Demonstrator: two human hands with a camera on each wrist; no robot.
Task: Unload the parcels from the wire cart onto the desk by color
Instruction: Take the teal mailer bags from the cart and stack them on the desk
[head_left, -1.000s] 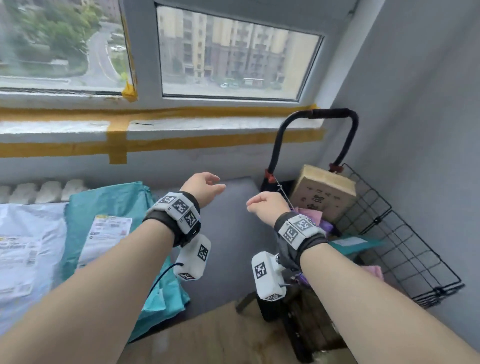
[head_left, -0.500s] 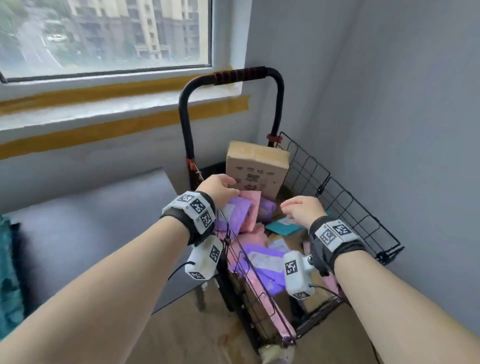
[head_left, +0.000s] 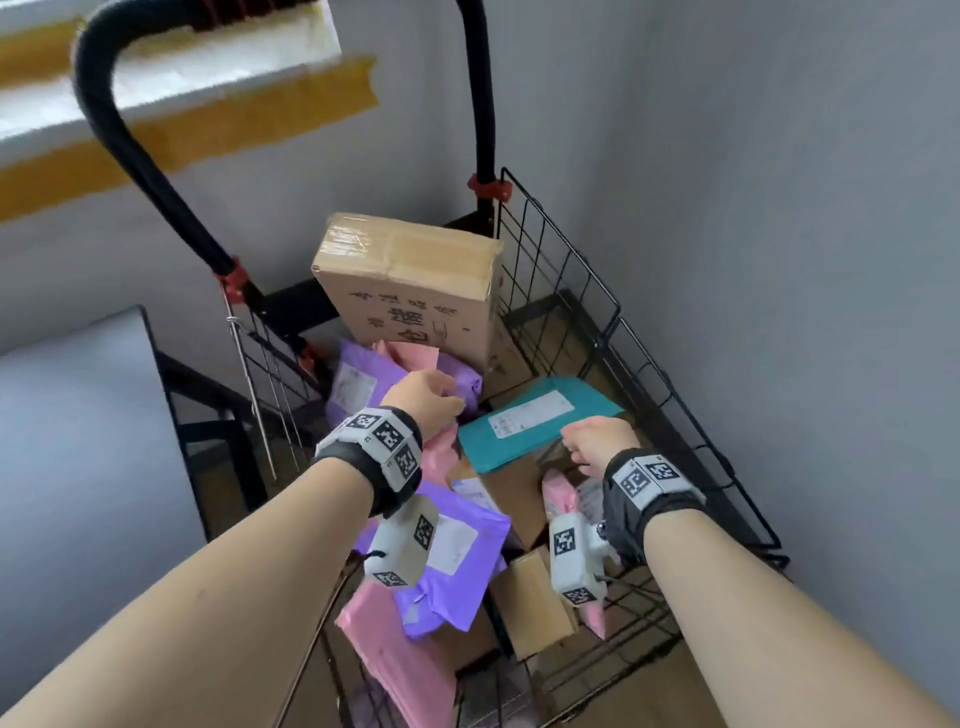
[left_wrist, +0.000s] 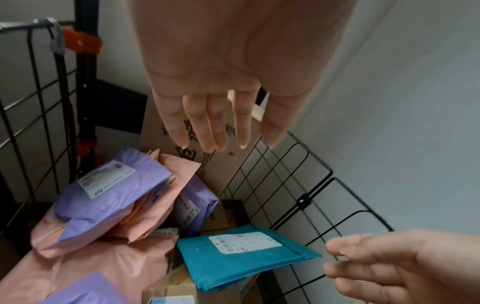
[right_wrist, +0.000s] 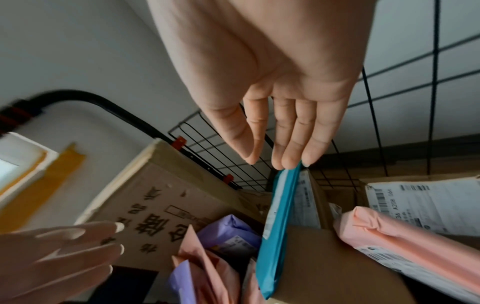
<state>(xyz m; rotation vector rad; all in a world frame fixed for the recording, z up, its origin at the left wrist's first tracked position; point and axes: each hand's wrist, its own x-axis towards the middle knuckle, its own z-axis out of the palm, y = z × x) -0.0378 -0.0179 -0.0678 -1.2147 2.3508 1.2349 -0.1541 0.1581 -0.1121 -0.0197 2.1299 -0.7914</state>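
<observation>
Right fingers (right_wrist: 291, 144), straight, touch the teal parcel's (head_left: 535, 423) near edge; left fingers (left_wrist: 207, 123) hang loose, holding nothing, above purple and pink parcels (head_left: 358, 384). All lie in the wire cart (head_left: 675, 395) (grey walls behind), beside the grey table (head_left: 78, 441).

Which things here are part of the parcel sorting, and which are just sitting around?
Part of the job:
- wire cart
- teal parcel, right hand reaching for it
- purple parcels
- pink parcels
- cardboard box
- desk
- left hand, open

Just there:
- yellow tape on the wall
- window ledge
</observation>
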